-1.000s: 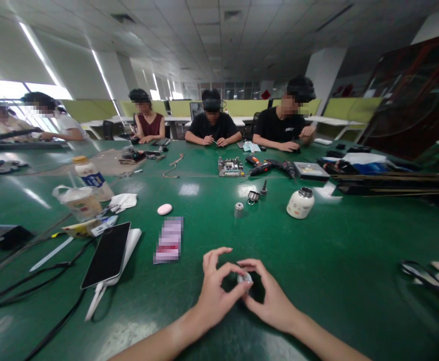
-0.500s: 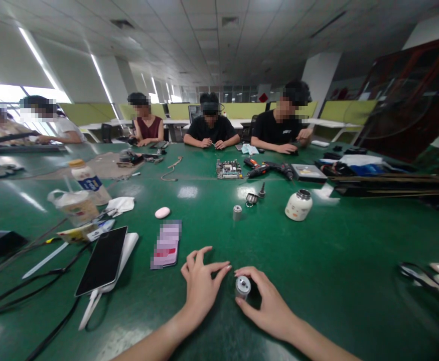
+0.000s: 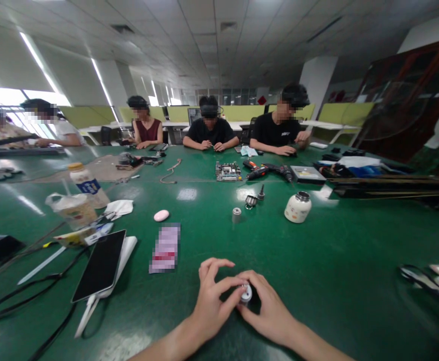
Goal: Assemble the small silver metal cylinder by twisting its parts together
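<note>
A small silver metal cylinder [image 3: 247, 294], looking like a small electric motor, stands near the front of the green table, its pale end face with small dark holes turned up. My right hand [image 3: 268, 309] curves round its right side, fingers behind and thumb in front, gripping it. At its upper left edge, the thumb and index finger of my left hand [image 3: 214, 298] are pinched together over the end face. Whatever may be between those fingertips is too small to make out. The other left fingers are raised. Farther back stands a similar silver cylinder [image 3: 236, 215].
A cream jar [image 3: 298, 207], metal parts [image 3: 251, 201], a circuit board [image 3: 229, 171] and power drills [image 3: 268, 170] lie beyond. To the left are a phone [image 3: 99, 265] with cables, a pink oval object [image 3: 161, 215] and a bottle [image 3: 88, 185]. Several people sit across the table.
My left hand has moved right, from beside the silver cylinder onto its top, and its thumb and index finger have closed. My right hand keeps its grip on the cylinder.
</note>
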